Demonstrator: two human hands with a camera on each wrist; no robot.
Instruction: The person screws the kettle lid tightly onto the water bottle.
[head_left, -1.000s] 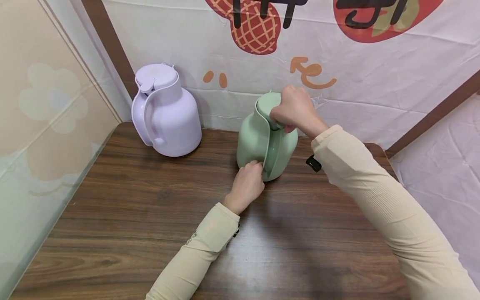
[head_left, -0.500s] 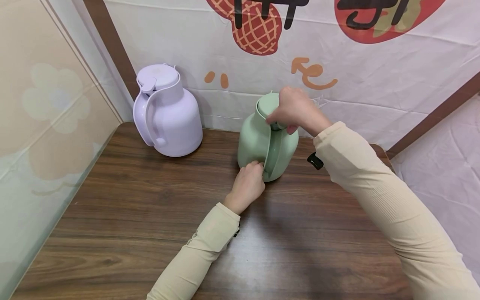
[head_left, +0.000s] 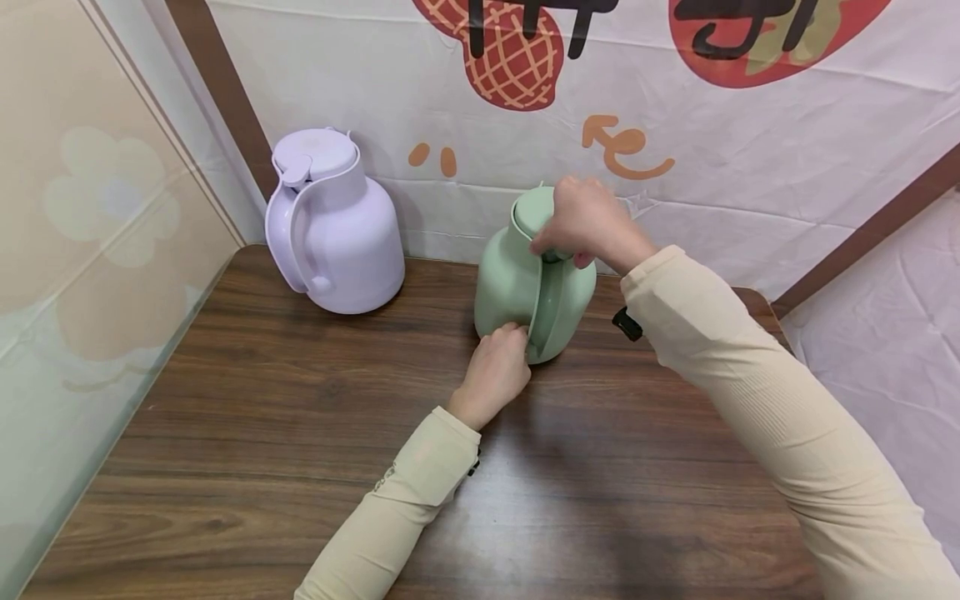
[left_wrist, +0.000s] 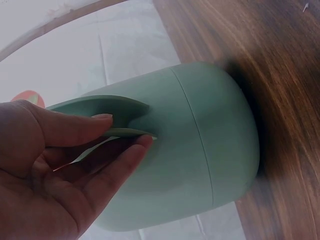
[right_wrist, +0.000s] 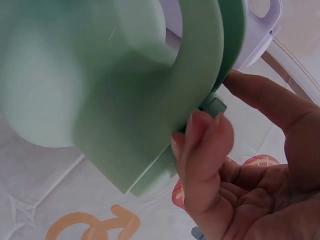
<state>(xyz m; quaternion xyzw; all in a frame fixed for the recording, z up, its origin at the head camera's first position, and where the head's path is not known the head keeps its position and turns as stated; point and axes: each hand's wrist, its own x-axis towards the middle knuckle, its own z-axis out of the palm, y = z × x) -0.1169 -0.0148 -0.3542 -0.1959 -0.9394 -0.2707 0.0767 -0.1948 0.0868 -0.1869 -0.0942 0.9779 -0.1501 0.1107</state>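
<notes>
A green vacuum jug (head_left: 501, 283) stands upright near the back of the table, its handle facing me. Low on that handle, my left hand (head_left: 491, 377) pinches the edge; the left wrist view shows the thumb and fingers on either side of the handle strip (left_wrist: 125, 132). My right hand (head_left: 592, 218) is up at the lid (head_left: 532, 208), covering its right part. In the right wrist view its fingers curl at the lid's edge (right_wrist: 157, 172), beside a small lever (right_wrist: 215, 106), and the thumb (right_wrist: 255, 92) touches the top of the handle.
A lilac jug (head_left: 348, 242) of the same shape stands at the back left of the wooden table (head_left: 300, 433). Close behind both jugs hangs a white printed cloth (head_left: 465, 208). Another panel (head_left: 120, 275) borders the left side.
My right thumb has shifted slightly left and down, from the lid toward the handle's top. The left hand and both jugs have stayed in place.
</notes>
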